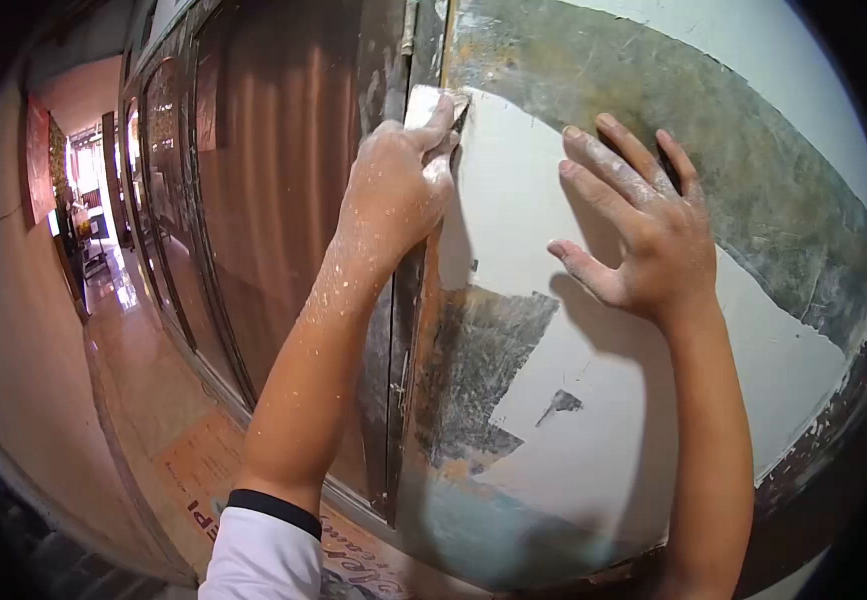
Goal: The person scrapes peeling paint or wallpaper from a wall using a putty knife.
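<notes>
My left hand (pixel 399 175), dusted with white specks, is closed around a small flat putty scraper (pixel 423 108) coated in white paste. The scraper lies against the upper left edge of the wall panel, beside the dark door frame; its grip is mostly hidden by my fingers. My right hand (pixel 649 225) is open, fingers spread toward the wall, with white smears on them. Behind it, a white putty layer (pixel 509 190) covers much of the wall. Bare grey-green patches (pixel 494 345) show above and at the lower left of the putty.
Left of the wall stands a dark-framed door (pixel 279 180) with a brownish pane. A printed cardboard sheet (pixel 199 465) lies on the tiled floor (pixel 144 350). A passage runs back toward a bright opening, with a plain wall (pixel 14 330) on its left side.
</notes>
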`<state>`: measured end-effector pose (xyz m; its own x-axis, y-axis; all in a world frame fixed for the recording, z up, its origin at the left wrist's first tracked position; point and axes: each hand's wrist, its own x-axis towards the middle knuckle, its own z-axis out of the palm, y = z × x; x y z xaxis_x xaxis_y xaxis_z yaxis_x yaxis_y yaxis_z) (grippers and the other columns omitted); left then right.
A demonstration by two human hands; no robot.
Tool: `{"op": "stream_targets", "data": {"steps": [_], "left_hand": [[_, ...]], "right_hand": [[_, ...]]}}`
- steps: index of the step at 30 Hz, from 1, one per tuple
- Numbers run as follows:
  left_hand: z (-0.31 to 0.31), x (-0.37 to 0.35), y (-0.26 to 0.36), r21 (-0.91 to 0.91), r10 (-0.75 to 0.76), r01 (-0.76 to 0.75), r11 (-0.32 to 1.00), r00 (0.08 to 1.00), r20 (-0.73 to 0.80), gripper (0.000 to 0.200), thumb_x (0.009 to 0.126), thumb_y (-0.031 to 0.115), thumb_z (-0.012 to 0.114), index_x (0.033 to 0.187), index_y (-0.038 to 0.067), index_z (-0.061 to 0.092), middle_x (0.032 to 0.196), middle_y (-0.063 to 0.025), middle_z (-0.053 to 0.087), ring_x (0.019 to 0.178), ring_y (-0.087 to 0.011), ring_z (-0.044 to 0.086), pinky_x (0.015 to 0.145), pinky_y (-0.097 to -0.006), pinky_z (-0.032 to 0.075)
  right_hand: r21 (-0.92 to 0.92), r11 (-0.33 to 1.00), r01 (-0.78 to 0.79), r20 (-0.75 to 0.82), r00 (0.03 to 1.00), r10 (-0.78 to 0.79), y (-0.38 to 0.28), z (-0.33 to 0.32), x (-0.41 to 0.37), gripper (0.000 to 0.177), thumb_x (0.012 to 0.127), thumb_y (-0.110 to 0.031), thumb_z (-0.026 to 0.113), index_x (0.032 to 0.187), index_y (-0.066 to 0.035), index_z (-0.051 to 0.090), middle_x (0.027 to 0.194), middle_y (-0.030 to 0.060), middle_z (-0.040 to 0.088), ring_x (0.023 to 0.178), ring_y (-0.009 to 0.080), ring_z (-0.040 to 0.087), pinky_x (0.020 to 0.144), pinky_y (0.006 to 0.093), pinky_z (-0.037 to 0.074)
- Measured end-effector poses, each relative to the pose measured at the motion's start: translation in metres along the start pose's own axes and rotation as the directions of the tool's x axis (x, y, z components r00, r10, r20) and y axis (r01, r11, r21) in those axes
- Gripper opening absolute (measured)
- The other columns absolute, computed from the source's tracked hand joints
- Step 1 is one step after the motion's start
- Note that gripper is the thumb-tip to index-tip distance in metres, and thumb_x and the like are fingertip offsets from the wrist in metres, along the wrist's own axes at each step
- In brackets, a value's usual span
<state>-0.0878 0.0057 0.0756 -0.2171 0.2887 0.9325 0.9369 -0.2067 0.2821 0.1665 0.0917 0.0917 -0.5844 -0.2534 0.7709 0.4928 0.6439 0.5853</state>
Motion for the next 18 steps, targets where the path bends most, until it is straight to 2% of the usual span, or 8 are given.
{"op": "stream_targets", "data": {"steps": [2, 7, 8, 9, 11, 13, 15, 18], "left_hand": [[-0.001, -0.006, -0.002, -0.054, -0.011, 0.011, 0.998, 1.000, 0.007, 0.048, 0.097, 0.006, 0.061, 0.144, 0.011, 0.063, 0.098, -0.0248, 0.065, 0.093, -0.0364, 0.068, 0.091, -0.0385, 0.051], [-0.002, -0.005, 0.010, 0.095, -0.076, 0.074, 0.993, 0.997, 0.021, 0.051, 0.095, 0.003, 0.058, 0.146, 0.010, 0.061, 0.100, -0.0227, 0.067, 0.092, -0.0344, 0.069, 0.089, -0.0376, 0.052], [-0.001, -0.001, 0.005, 0.046, 0.000, 0.000, 0.999, 1.000, -0.002, 0.049, 0.095, 0.013, 0.062, 0.144, 0.014, 0.064, 0.102, -0.0269, 0.064, 0.097, -0.0427, 0.065, 0.092, -0.0478, 0.051], [-0.002, 0.004, 0.005, 0.045, -0.001, 0.001, 0.999, 1.000, -0.002, 0.049, 0.095, 0.013, 0.062, 0.144, 0.014, 0.064, 0.102, -0.0269, 0.064, 0.097, -0.0427, 0.065, 0.092, -0.0478, 0.051], [-0.005, 0.008, 0.005, 0.028, -0.033, 0.033, 0.999, 0.999, 0.023, 0.052, 0.095, 0.005, 0.059, 0.146, 0.011, 0.061, 0.111, -0.0232, 0.070, 0.101, -0.0348, 0.070, 0.095, -0.0364, 0.052], [-0.005, 0.003, 0.007, 0.029, -0.019, 0.018, 0.999, 0.999, 0.026, 0.052, 0.095, 0.004, 0.059, 0.147, 0.011, 0.060, 0.116, -0.0238, 0.071, 0.105, -0.0329, 0.071, 0.098, -0.0358, 0.052], [-0.002, 0.004, 0.008, -0.011, -0.044, 0.044, 0.999, 0.999, 0.023, 0.050, 0.093, 0.009, 0.061, 0.143, 0.009, 0.064, 0.107, -0.0300, 0.066, 0.103, -0.0427, 0.067, 0.096, -0.0450, 0.052], [0.000, 0.007, 0.005, -0.052, -0.027, 0.027, 0.998, 1.000, 0.003, 0.050, 0.095, 0.006, 0.059, 0.145, 0.010, 0.062, 0.107, -0.0263, 0.068, 0.100, -0.0364, 0.069, 0.095, -0.0408, 0.052]], "right_hand": [[-0.009, 1.000, 0.002, 0.002, 1.000, -0.002, -0.002, 0.002, -0.002, 0.054, 0.081, -0.047, 0.080, 0.128, -0.021, 0.072, 0.150, -0.0045, 0.061, 0.147, 0.0193, 0.047, 0.128, 0.0478, 0.025], [-0.025, 1.000, -0.008, -0.002, 1.000, 0.008, -0.001, 0.000, -0.001, 0.053, 0.084, -0.052, 0.078, 0.128, -0.023, 0.073, 0.149, -0.0064, 0.061, 0.146, 0.0173, 0.047, 0.129, 0.0461, 0.024], [-0.026, 1.000, -0.003, -0.008, 1.000, 0.002, 0.000, 0.002, -0.002, 0.054, 0.083, -0.053, 0.078, 0.128, -0.023, 0.073, 0.149, -0.0064, 0.061, 0.147, 0.0172, 0.047, 0.129, 0.0463, 0.024], [-0.025, 1.000, -0.003, -0.007, 1.000, 0.003, 0.000, 0.002, -0.002, 0.054, 0.083, -0.053, 0.078, 0.128, -0.023, 0.073, 0.149, -0.0064, 0.061, 0.147, 0.0172, 0.047, 0.129, 0.0463, 0.024], [-0.022, 1.000, -0.006, 0.002, 1.000, 0.006, 0.000, 0.002, -0.002, 0.055, 0.079, -0.045, 0.082, 0.127, -0.021, 0.072, 0.151, -0.0036, 0.061, 0.147, 0.0211, 0.047, 0.128, 0.0493, 0.025], [-0.026, 1.000, -0.004, -0.006, 1.000, 0.004, 0.000, 0.002, -0.002, 0.055, 0.079, -0.046, 0.082, 0.127, -0.021, 0.072, 0.151, -0.0037, 0.061, 0.147, 0.0208, 0.047, 0.128, 0.0492, 0.025], [0.010, 1.000, -0.011, -0.005, 1.000, 0.011, 0.000, 0.001, -0.001, 0.054, 0.079, -0.044, 0.083, 0.127, -0.021, 0.072, 0.151, -0.0039, 0.061, 0.147, 0.0209, 0.047, 0.128, 0.0490, 0.025], [0.010, 1.000, -0.007, -0.006, 1.000, 0.007, 0.001, 0.002, -0.001, 0.054, 0.079, -0.043, 0.083, 0.126, -0.021, 0.073, 0.150, -0.0036, 0.061, 0.147, 0.0208, 0.048, 0.128, 0.0488, 0.025]]}}
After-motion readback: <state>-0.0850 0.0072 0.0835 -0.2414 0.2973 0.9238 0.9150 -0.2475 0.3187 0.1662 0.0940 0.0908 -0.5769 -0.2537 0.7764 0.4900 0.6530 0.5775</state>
